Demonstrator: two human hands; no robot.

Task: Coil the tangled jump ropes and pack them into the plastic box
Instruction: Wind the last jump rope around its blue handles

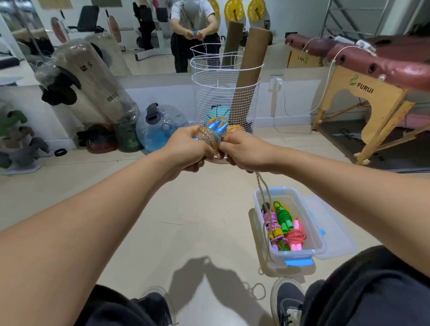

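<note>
While the loose tail (264, 210) hangs at 5 o'clock over the plastic box (313, 251) of coiled ropes, both hands, left (183, 149) and right (245, 152), grip the blue-handled jump rope (211, 134) bundle; winding should stay tight before tucking the end.

The beige floor (199, 213) bears a plastic box (318, 247) and a wire basket (226, 97).

- The jump rope (211, 135) is held between the left hand (183, 149) and the right hand (245, 152), in front of the wire basket (226, 92).
- The plastic box (288, 223) sits on the floor below the right hand, with coiled ropes (284, 227) inside.
- Its lid (334, 229) lies just right of it.
</note>
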